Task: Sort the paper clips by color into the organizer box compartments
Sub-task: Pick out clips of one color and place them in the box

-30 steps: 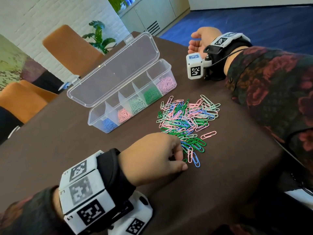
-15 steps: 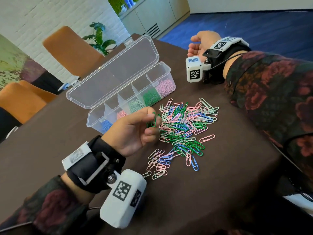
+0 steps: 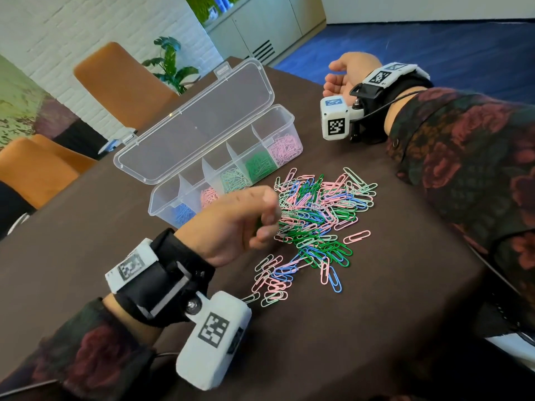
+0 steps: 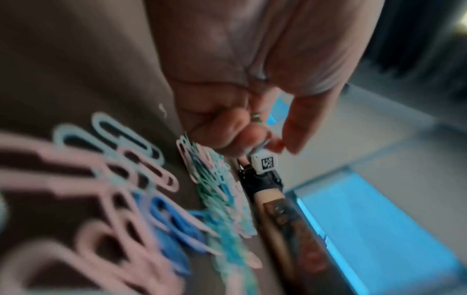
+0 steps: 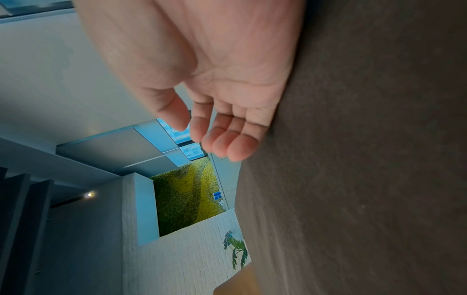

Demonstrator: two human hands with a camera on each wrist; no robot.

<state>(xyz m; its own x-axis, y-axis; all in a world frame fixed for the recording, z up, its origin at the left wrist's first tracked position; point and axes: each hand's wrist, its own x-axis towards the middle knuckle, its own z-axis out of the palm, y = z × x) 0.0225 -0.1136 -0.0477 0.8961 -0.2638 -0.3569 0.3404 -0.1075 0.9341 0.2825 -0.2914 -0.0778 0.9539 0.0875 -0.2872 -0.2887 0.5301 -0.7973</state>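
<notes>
The table (image 3: 86, 256) lay under everything, covered in dark brown cloth. On it, toward the far side, sat the organizer box (image 3: 202, 157) with its clear lid tipped back; its five compartments already held some blue, pink, pale green, dark green and light pink clips. Near it, and nearer to me, spread the pile of clips (image 3: 315, 215), all the colors mixed and most of the job not yet done.

My left hand (image 3: 240, 224) hung over the near edge of that pile, its fingers curled in; between thumb and fingers I pinched a green clip (image 4: 256, 117) (only a small bit showed, in the blurry left wrist view). My right hand (image 3: 346, 75) rested on its side at the far edge of the table, fingers relaxed and loosely bent, holding nothing.

I judged I was midway through carrying one clip. The next move called for bringing it over the dark green compartment (image 3: 259, 166) and letting go without spilling it into a neighboring one.
</notes>
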